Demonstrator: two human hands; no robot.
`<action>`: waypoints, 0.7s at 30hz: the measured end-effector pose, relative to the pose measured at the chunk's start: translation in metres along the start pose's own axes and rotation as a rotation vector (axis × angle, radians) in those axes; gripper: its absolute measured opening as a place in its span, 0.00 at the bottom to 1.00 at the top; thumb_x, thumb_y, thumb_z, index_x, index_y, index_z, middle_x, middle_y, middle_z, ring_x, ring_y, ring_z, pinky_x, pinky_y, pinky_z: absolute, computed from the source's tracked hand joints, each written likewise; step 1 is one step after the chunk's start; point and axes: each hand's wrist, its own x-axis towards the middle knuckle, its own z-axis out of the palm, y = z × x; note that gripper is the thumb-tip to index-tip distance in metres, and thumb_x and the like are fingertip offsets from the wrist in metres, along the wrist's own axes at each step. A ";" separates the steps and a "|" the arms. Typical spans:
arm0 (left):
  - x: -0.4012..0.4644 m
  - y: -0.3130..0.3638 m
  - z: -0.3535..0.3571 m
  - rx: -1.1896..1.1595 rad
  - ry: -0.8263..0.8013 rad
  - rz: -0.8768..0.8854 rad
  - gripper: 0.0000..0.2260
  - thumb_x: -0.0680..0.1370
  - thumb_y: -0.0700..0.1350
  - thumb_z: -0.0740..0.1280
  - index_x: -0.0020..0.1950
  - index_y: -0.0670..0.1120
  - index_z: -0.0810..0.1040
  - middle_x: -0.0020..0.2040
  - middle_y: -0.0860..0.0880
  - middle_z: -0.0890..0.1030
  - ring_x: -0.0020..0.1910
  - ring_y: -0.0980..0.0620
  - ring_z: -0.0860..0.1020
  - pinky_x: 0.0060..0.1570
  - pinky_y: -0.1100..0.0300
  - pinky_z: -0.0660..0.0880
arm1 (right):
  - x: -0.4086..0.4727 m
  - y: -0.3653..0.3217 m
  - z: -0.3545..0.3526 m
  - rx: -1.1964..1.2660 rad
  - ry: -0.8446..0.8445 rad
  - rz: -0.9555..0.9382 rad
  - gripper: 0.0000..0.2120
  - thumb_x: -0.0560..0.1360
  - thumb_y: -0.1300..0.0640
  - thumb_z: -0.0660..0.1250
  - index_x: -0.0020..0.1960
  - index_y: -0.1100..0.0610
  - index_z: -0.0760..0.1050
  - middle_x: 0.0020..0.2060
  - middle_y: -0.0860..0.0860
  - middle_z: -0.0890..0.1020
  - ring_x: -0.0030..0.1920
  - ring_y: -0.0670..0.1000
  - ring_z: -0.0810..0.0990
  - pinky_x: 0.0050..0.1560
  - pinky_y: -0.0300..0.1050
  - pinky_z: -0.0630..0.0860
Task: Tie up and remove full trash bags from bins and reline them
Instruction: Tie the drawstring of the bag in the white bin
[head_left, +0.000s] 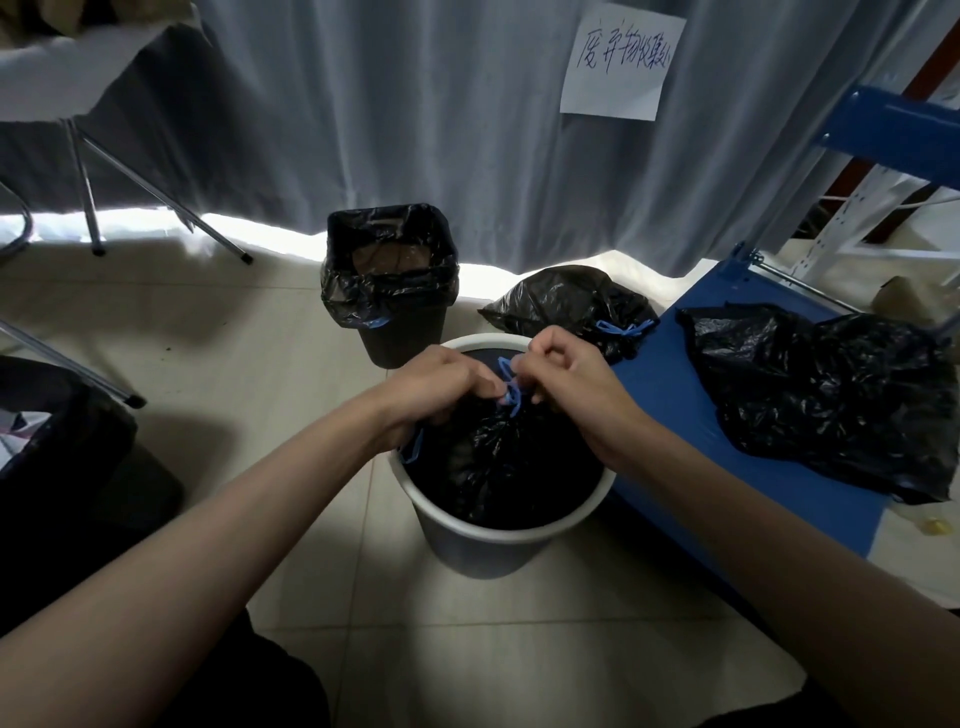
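Hands knotting blue drawstring (511, 397) atop black trash bag (498, 467) inside white bin (498, 540).
Left hand (441, 387) and right hand (569, 376) both pinching drawstring, fingers curled.

Dim room; bright daylight strip under curtain (415, 104), far beyond fingers (524, 364). Soft shadows on floor (260, 338). Wide-angle bending at edges; slight softness overall.

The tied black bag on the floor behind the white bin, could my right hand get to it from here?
Probably yes. The tied bag lies in the open just beyond the white bin, nothing over it. But the right hand is pinching the blue drawstring, so it must let go first.
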 end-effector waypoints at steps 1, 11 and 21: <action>-0.001 0.000 -0.001 -0.034 -0.013 -0.050 0.08 0.76 0.41 0.66 0.41 0.46 0.84 0.26 0.55 0.74 0.24 0.59 0.65 0.23 0.66 0.59 | -0.001 0.002 -0.001 -0.078 -0.007 -0.030 0.08 0.74 0.59 0.70 0.40 0.57 0.71 0.34 0.53 0.76 0.33 0.45 0.73 0.36 0.38 0.70; 0.003 0.000 -0.003 -0.134 0.013 -0.174 0.02 0.75 0.43 0.69 0.45 0.46 0.80 0.25 0.54 0.65 0.21 0.58 0.61 0.20 0.66 0.57 | -0.008 0.007 0.001 -0.470 0.016 -0.298 0.09 0.65 0.56 0.81 0.36 0.57 0.81 0.31 0.47 0.83 0.35 0.43 0.80 0.40 0.27 0.71; 0.003 0.000 -0.009 -0.057 -0.015 -0.080 0.05 0.77 0.45 0.70 0.45 0.45 0.83 0.22 0.57 0.70 0.21 0.60 0.64 0.22 0.68 0.59 | -0.002 0.001 -0.007 -0.497 -0.071 -0.114 0.03 0.73 0.55 0.75 0.41 0.53 0.85 0.36 0.52 0.85 0.38 0.42 0.79 0.43 0.35 0.74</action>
